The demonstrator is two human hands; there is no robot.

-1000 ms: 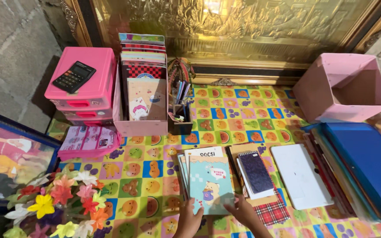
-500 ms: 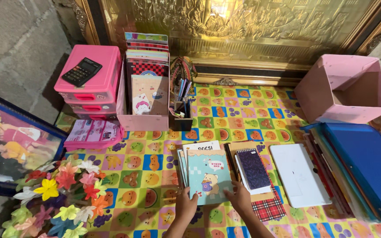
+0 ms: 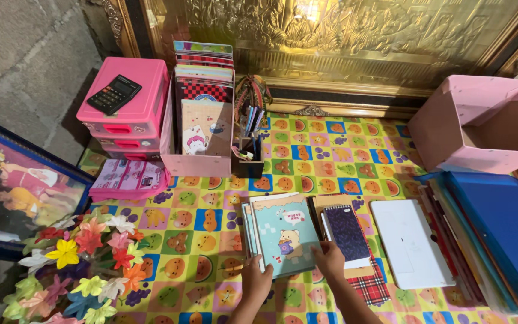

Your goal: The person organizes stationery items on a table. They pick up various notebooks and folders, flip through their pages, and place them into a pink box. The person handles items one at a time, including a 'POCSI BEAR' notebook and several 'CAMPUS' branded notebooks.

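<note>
Since a moment ago the teal notebook [image 3: 284, 234] has slid up over the white booklet beneath it, so that the booklet's printed top edge, plain to see earlier, is now nearly covered; both hands have followed it a little farther onto the cloth.

Left hand [image 3: 257, 277] lies flat with fingers spread, pressing on the notebook's lower left corner and the edges of the stack under it. Right hand [image 3: 331, 259] rests open too, fingertips on the notebook's lower right edge. Neither hand is closed around anything; both simply press down on the pile.

Taking the teal notebook as the landmark: it lies topmost on a small stack on the fruit-patterned tablecloth [image 3: 331, 156]. Just right of it sits a dark spiral notepad [image 3: 346, 233] on a checked red book [image 3: 372, 288], and farther right a white tablet [image 3: 410, 243], then a blue folder [image 3: 505, 228] on a heap of files. Beyond the notebook stands a pen holder [image 3: 248, 157] beside a pink box of notebooks [image 3: 202, 129]. Left of that box are pink drawers [image 3: 128, 114] with a black calculator [image 3: 114, 94] on top. Far right beyond is an empty pink box [image 3: 481, 126]. Left of the notebook lie paper flowers [image 3: 85, 264] and a framed photo [image 3: 19, 195].
</note>
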